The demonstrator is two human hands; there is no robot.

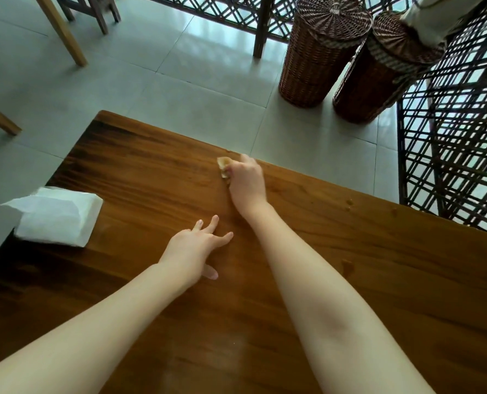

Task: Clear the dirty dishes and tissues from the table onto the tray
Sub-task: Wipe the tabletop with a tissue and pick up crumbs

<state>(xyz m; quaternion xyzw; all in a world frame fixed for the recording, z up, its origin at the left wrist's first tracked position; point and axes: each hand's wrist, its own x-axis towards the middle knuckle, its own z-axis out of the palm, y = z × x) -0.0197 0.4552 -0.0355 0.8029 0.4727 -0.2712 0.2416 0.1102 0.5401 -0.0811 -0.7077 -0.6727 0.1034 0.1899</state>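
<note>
We see a wooden table (350, 280) with dark and light brown streaks, smooth and a bit shiny where the light hits it. On its left side lies a white tissue pack (56, 217), soft paper with a matt look. Our right hand (246, 184) squeezes a crumpled tissue (224, 166) that looks tan and damp. The floor (139, 66) is pale tile, smooth and glossy. Two baskets (319, 49) are brown woven wicker, rough and bumpy. The screen (458, 155) is dark crossed wooden strips.
</note>
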